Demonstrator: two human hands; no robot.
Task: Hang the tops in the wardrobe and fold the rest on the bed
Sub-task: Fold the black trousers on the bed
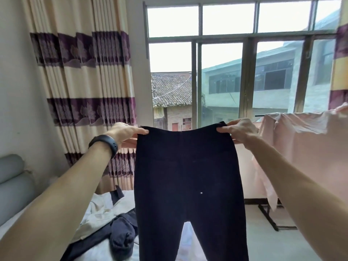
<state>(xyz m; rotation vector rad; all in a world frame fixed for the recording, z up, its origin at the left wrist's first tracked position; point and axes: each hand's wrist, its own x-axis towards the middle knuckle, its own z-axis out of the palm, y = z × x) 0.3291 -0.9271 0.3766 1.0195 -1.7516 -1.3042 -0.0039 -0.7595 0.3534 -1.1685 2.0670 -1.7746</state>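
Observation:
A pair of dark navy trousers (190,176) hangs spread out in front of me, waistband up, both legs dropping out of the bottom of the view. My left hand (126,133) pinches the left corner of the waistband; a black band is on that wrist. My right hand (239,131) pinches the right corner. Below, on the white bed (11,221), lie a cream garment (98,213) and a crumpled dark garment (122,234), partly hidden behind the trousers.
A large window (243,72) is straight ahead, with a striped cream and purple curtain (84,87) at its left. A pink cloth (305,144) is draped over a drying rack (269,217) at the right. A grey padded headboard (13,183) stands at the far left.

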